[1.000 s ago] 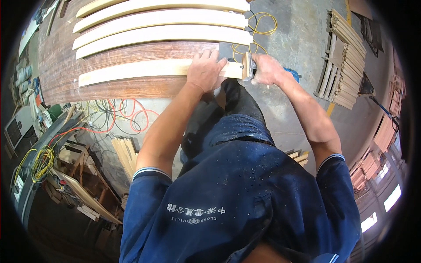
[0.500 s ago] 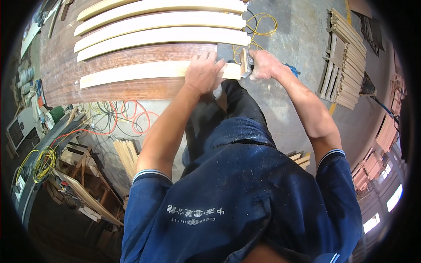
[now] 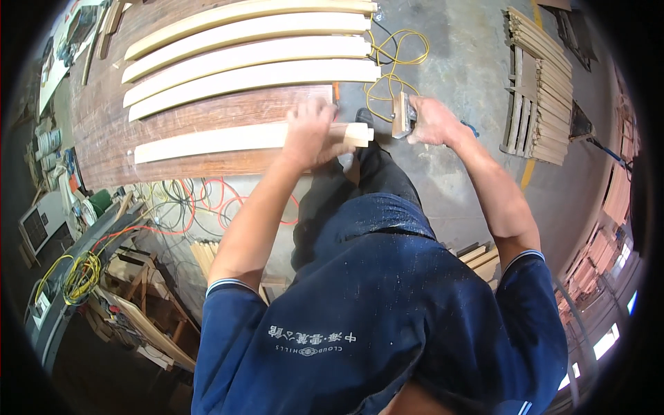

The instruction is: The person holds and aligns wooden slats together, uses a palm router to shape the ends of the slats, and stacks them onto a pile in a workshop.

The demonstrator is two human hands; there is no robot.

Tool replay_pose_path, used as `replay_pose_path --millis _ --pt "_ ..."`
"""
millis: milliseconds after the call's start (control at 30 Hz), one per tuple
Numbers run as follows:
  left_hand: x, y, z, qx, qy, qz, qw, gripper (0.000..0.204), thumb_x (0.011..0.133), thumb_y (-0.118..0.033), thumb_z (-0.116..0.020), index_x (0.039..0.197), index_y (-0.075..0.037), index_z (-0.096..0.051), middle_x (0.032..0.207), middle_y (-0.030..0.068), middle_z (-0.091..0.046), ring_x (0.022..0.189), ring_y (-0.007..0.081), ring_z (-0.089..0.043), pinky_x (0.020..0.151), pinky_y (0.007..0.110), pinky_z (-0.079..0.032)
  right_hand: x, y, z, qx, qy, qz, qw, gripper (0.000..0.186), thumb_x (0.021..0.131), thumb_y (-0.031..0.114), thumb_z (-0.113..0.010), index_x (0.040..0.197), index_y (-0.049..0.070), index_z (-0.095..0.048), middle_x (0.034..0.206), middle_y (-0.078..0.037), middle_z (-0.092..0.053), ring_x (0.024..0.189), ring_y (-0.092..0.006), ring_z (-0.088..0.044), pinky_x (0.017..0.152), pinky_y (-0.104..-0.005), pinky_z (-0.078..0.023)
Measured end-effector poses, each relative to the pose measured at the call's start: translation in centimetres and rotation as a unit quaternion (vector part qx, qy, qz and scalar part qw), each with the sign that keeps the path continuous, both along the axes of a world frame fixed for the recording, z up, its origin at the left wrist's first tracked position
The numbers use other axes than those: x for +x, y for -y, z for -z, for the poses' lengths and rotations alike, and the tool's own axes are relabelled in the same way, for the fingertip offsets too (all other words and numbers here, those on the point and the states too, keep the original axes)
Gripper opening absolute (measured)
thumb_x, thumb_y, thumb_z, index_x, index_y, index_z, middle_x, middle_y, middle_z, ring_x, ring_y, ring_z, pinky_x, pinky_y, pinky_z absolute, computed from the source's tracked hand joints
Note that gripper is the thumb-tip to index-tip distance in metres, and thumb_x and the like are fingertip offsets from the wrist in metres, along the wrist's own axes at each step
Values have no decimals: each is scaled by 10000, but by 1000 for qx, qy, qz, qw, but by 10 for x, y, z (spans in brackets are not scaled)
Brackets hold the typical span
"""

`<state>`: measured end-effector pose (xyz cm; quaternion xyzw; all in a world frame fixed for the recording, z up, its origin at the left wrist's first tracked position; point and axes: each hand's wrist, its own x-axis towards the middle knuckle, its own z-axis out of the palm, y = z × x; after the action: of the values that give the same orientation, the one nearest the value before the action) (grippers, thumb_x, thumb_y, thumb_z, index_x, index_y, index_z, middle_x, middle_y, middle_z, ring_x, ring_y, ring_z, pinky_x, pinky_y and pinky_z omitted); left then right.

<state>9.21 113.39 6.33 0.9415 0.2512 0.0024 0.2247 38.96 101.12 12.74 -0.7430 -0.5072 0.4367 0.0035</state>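
Note:
My left hand (image 3: 308,131) is closed around a pale, gently curved wooden slat (image 3: 214,142) near its right end, with fingers over the far edge and thumb at the near edge. The slat lies along the near part of a reddish-brown wooden tabletop (image 3: 242,107). Its right end, narrowed to a short stub, sticks out past the table edge. Off to the right, my right hand (image 3: 434,122) grips what looks like a sander (image 3: 400,115), its flat rectangular pad facing the slat end. A gap separates the pad from the wood. My palm hides most of the tool's body.
Several similar slats (image 3: 256,74) lie side by side on the table's far part. A yellow cable (image 3: 408,47) loops on the floor beyond the sander. Stacked wooden pieces (image 3: 546,104) stand at the right. Red and dark hoses (image 3: 207,200) tangle on the floor below the table.
The sander has moved right, away from the slat's end, which is now exposed. My left hand still holds the slat, its fingers shifted slightly. The whole view has shifted a little.

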Motion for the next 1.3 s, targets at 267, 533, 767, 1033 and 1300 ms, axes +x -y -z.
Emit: replay_pose_path --millis 267,533,767,1033,1300 --pt "46 -65 3 90 -54 -86 991 610 923 -511 -780 1346 -89 -656 1370 104 -601 1332 312 -540 1150 584 -395 2 5 0 18 -37 56 998 549 619 170 -865 1114 31 -672 1036 -197 -753 1014 -413 -711 896 -462 -567" --pt "29 -52 9 154 -94 -20 983 656 893 -634 -762 1320 -146 -659 1305 86 -595 1271 300 -553 1110 573 -397 -11 -21 11 44 31 -11 998 525 637 201 -853 1085 7 -661 1065 -251 -742 1076 -465 -695 916 -508 -558" --pt "34 -52 3 121 -139 -14 983 649 919 -608 -735 1362 -142 -651 1329 71 -630 1339 288 -546 1167 624 -385 -21 -35 21 27 44 -36 998 559 649 231 -867 1125 2 -683 1100 -247 -754 1122 -448 -709 957 -518 -565" --pt "38 -55 3 104 -143 -15 984 645 901 -609 -757 1340 -146 -661 1316 75 -620 1311 286 -546 1127 587 -397 -22 -41 20 23 57 -56 997 541 670 206 -849 1133 -13 -677 1125 -267 -746 1130 -456 -706 960 -523 -568" --pt "36 -56 7 92 -128 -14 987 627 889 -579 -776 1337 -154 -668 1305 68 -626 1321 273 -538 1153 573 -381 -21 -50 17 -5 76 -74 994 531 685 214 -841 1132 -18 -673 1125 -273 -746 1138 -454 -706 973 -527 -568"
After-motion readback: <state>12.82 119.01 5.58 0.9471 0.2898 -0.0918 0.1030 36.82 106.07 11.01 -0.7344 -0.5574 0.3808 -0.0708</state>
